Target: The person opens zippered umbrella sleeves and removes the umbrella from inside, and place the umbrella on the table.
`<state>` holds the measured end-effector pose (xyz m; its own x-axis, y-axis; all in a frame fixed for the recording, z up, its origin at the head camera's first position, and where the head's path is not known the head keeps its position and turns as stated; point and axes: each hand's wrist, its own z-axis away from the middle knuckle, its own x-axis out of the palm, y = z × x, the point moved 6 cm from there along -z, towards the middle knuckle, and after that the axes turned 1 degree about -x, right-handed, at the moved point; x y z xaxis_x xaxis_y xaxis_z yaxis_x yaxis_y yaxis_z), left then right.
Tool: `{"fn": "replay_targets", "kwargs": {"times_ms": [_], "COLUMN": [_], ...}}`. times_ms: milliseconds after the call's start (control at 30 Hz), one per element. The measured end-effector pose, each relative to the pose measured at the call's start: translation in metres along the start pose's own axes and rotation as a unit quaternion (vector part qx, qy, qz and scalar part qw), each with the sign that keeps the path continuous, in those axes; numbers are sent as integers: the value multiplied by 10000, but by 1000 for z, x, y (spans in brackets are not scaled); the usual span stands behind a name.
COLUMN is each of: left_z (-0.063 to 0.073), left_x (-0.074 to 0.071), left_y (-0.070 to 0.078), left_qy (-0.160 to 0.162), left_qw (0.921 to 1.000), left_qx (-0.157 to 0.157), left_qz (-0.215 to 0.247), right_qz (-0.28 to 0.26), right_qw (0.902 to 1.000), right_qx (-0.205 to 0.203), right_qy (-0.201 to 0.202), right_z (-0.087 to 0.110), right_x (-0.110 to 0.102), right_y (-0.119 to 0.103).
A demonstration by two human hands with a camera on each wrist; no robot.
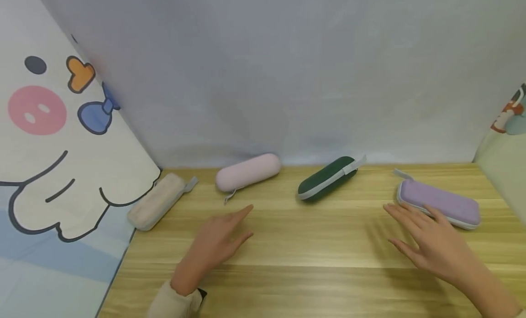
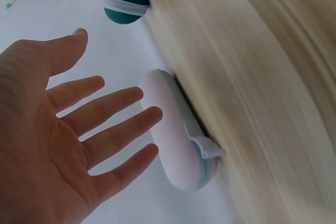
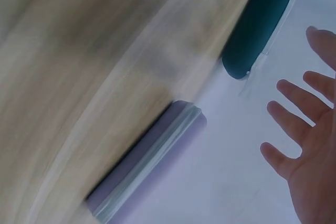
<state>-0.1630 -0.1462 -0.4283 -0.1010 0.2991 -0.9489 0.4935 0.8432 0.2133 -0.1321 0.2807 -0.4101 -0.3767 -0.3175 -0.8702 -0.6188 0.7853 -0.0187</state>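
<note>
- Four cases are lying in a row across the surface [image 1: 287, 281], and the back wall [image 1: 287, 80] is rising behind them.
- The first case [image 1: 156, 203] is lying furthest left, beside the left panel [image 1: 82, 167].
- The second case [image 1: 248, 172] is resting to its right, nearer the back wall.
- The third case [image 1: 324, 181] is lying between the second and fourth cases.
- The fourth case [image 1: 441, 200] is lying furthest right.
- The left grip [image 1: 215, 240] is hanging before the second case.
- The right grip [image 1: 435, 242] is hanging before the fourth.
</note>
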Motion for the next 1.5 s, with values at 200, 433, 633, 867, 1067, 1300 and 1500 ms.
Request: {"fn": "replay_targets", "kwargs": {"times_ms": [200, 433, 633, 867, 1067, 1300, 1500], "left_z": [-30, -58, -87, -120, -140, -157, -163], "left_x": [11, 19, 33, 59, 71, 82, 91], "left_y": [8, 14, 22, 35, 49, 64, 72], "left_qy": [126, -124, -405, -881, -992, -1172, -1247], "left_qw": [9994, 9992, 9972, 9930, 9909, 9866, 9820], "left_qx": [272, 244, 101, 33, 6, -47, -39], "left_qz": [144, 293, 624, 792, 907, 1132, 1421], "right_qz": [-188, -127, -119, -151, -159, -92, -142], "right_qw": [9995, 9993, 9987, 9981, 9971, 9947, 9933], "right_qx": [-14, -198, -75, -110, -21, 158, 509], "right_qy": [-238, -304, -490, -582, -746, -1014, -1027], "right_z": [-17, -35, -55, -80, -100, -115, -119], "right_x": [12, 24, 37, 58, 73, 88, 97], "right_y": [14, 22, 27, 31, 31, 32, 34]}}
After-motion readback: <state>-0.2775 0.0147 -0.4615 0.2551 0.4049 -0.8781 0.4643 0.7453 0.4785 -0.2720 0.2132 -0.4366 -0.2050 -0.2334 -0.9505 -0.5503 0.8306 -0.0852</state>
